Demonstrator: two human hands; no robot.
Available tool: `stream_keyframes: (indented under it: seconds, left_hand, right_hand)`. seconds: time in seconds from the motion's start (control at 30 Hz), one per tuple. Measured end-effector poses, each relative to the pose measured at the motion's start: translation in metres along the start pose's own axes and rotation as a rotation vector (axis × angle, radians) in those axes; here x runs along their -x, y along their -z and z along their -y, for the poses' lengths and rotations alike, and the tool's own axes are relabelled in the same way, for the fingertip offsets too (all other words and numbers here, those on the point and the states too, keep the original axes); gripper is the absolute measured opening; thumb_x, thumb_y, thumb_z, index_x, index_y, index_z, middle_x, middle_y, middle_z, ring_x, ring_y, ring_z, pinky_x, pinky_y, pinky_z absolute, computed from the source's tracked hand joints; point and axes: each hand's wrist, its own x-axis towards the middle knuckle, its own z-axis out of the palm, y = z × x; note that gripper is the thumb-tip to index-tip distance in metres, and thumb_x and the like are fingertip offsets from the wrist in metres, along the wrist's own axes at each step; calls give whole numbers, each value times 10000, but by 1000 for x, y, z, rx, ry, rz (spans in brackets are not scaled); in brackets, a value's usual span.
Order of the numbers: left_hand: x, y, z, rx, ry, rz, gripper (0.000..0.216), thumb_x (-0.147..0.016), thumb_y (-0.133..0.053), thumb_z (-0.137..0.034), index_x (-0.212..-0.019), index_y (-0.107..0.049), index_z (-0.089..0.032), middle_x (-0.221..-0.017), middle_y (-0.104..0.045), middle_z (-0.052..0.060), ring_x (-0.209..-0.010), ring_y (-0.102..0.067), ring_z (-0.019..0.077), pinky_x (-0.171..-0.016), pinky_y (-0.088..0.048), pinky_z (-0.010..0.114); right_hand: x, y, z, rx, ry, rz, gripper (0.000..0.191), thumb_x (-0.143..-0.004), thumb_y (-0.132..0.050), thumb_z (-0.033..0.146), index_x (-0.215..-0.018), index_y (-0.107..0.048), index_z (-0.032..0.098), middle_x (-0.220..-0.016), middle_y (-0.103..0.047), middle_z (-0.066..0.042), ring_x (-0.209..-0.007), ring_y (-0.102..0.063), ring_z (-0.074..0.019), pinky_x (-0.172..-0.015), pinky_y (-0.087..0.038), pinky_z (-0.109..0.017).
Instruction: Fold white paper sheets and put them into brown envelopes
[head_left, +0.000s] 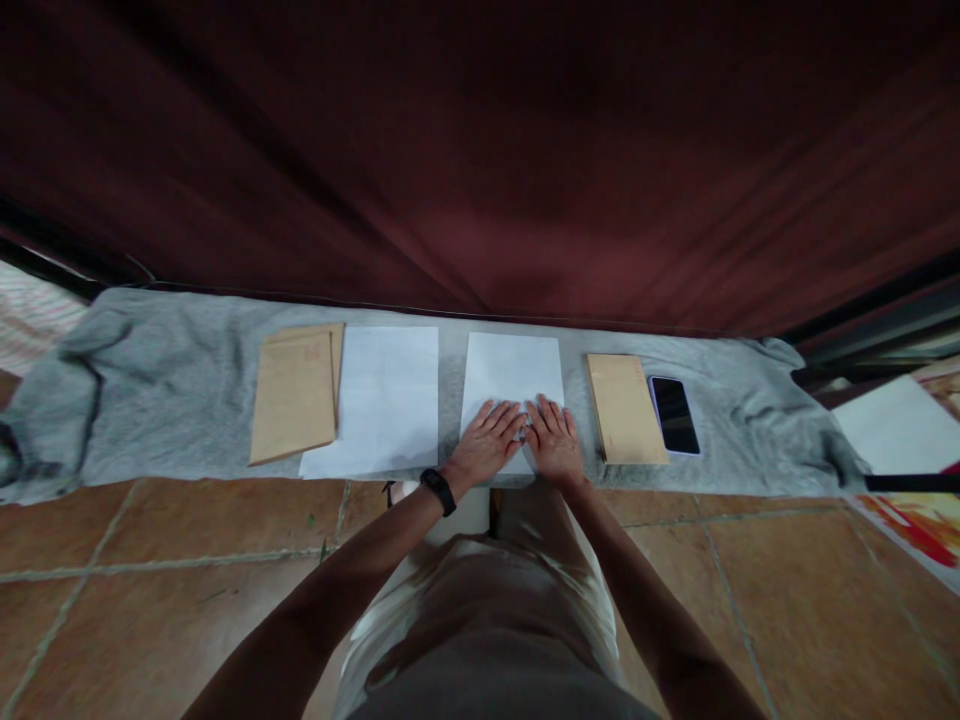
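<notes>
Both left hand (487,441) and right hand (555,442) press open-palmed on white sheet (514,362), lengthwise away.

a home floor: terracotta tiles (187,570), grey cloth (165,400), dark red curtain (480,150)

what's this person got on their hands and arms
Very little. The left hand and right hand are bare, no gloves. The left arm and right arm show no sleeves as far as the picture reaches. The one worn thing is a black band, like a watch or fitness tracker, on the left wrist.
</notes>
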Motion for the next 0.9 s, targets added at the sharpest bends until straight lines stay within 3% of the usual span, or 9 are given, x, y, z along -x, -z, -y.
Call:
stream_keyframes:
  seconds: [0.4, 0.6, 0.9]
  left_hand:
    - [23, 5, 11, -35, 84, -32, 508, -1042, -395, -344, -1507, -474, -158, -1593, -450, 103, -1501, -380, 257, -1265, -262, 503]
    - [42, 10, 2, -45, 124, -45, 516, -1044, -383, -329, -1510, -466, -125, -1595, -442, 130, -1506, -368, 269, -1248, -307, 477]
    - [68, 11, -14, -96, 13, -8, 564, -1020, -465, -428, -1542, -433, -217, -1625, -403, 79, -1521, -340, 263, -1264, -269, 496]
  right_hand:
    - [17, 5, -6, 21, -15, -45, 501, -1065, -397, 335, -1534, -465, 175, -1596, -442, -117, -1482, -390, -296, -1218, -310, -489]
    - [29, 12, -8, 17, -41, -24, 506, -1064, -391, 318, -1543, -446, 166, -1597, -439, -122, -1486, -384, -308, -1214, -317, -498]
    - [52, 19, 15, -44, 77, 32, 489, -1061, -434, 312, -1542, -438, 223, -1618, -407, -106, -1489, -385, -279, -1231, -280, -532]
